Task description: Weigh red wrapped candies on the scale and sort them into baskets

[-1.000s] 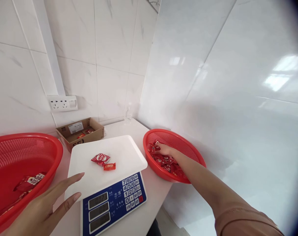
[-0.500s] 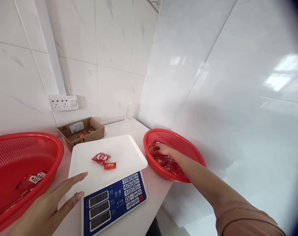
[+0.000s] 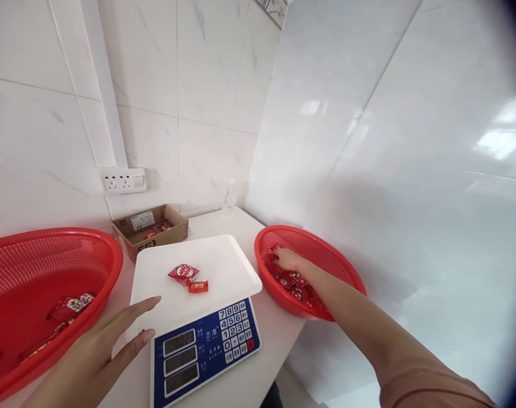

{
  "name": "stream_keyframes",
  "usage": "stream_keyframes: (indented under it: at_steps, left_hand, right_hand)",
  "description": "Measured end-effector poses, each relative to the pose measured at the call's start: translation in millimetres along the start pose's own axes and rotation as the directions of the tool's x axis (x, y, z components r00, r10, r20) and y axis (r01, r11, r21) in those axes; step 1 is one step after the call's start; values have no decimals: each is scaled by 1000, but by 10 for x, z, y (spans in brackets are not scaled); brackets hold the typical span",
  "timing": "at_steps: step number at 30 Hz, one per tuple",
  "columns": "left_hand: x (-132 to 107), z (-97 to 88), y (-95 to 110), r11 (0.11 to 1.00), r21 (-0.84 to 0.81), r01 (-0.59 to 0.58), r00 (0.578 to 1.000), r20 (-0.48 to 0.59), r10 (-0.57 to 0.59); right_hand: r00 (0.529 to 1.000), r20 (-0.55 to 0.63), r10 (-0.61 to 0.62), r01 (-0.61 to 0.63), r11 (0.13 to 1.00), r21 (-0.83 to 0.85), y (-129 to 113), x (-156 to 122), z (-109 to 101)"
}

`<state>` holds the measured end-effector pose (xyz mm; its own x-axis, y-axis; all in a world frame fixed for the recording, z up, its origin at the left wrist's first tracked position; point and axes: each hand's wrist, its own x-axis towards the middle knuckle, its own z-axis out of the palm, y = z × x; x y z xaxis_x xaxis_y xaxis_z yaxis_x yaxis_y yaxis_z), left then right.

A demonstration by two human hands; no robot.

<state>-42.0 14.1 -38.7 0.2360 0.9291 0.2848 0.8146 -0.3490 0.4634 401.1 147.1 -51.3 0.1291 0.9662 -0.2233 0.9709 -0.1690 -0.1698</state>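
My right hand [image 3: 287,260] reaches into the red basket on the right [image 3: 326,249] and rests among several red candy packets [image 3: 296,281]; its fingers curl down into them and what they grip is hidden. My left hand [image 3: 100,351] hovers open, fingers stretched, at the front left corner of the white scale tray [image 3: 224,263]. Two red packets [image 3: 189,277] lie on that tray. The scale's blue panel [image 3: 207,348] with keypad and displays faces me.
A large red basket [image 3: 49,249] on the left holds a few red packets [image 3: 71,306]. An open cardboard box [image 3: 153,226] stands by the back wall under a socket strip [image 3: 124,180]. A small clear bottle [image 3: 229,199] is in the corner. The counter ends just beyond the right basket.
The view has shifted slightly, so everything sits a little further right. My right hand stays in the basket, fingers working among the packets. My left hand keeps hovering by the tray.
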Motion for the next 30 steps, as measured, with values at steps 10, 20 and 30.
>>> stream_keyframes:
  at_steps: [10, 20, 30]
  left_hand:
    - [8, 38, 35, 998, -15, 57, 995, 82, -56]
    - [-5, -113, 288, 993, -81, 84, 976, 206, -66]
    - [56, 139, 290, 986, 101, -136, 983, 141, 121]
  right_hand:
    - [934, -357, 13, 118, 932, 342, -156, -599, -448]
    - [718, 75, -692, 487, 577, 656, -1592, -1026, -80]
    - [794, -212, -570, 608, 731, 309, -1797, -881, 121]
